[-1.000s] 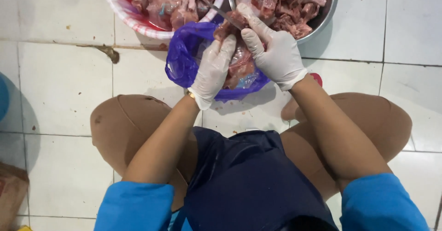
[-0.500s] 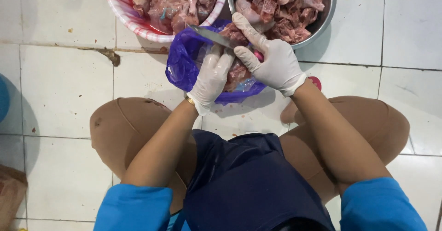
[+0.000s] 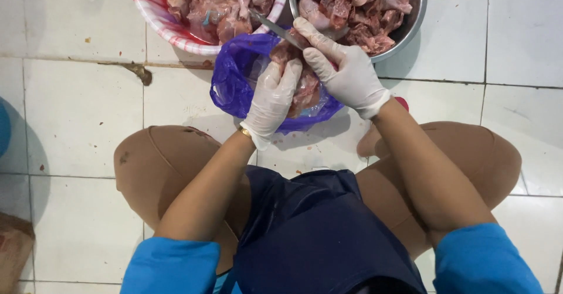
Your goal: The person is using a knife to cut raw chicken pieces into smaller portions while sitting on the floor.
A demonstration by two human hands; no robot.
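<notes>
**Knife brought up over the meat, piece held above the purple bag**

A piece of raw meat (image 3: 288, 52) is gripped in the left hand (image 3: 271, 100), gloved fingers curled round its lower side, directly above the open purple plastic bag (image 3: 234, 77) on the tiled floor (image 3: 82, 112). More trimmed pcs are seen inside the bag, under both hands. The knife (image 3: 272, 27) is held by the right hand (image 3: 346, 74), fingers wrapped on the handle w/ the index laid along the spine; blade is angled up-left, its tip over the rim of the red-and-white basin (image 3: 155, 18).

Vs. approx. a second ago: the blade was barely seen then, buried low betw. the hands at the meat; now it is drawn out and raised, nearly full length exposed, resting at the top of the held piece. Left grip hardly shifted. Judged: one cut is prob. finished or the blade is being reset for another pass on the same piece; piece not yet dropped into the steel bowl (image 3: 410, 12), which is already heaped w/ cut meat, just beyond the right hand.
</notes>
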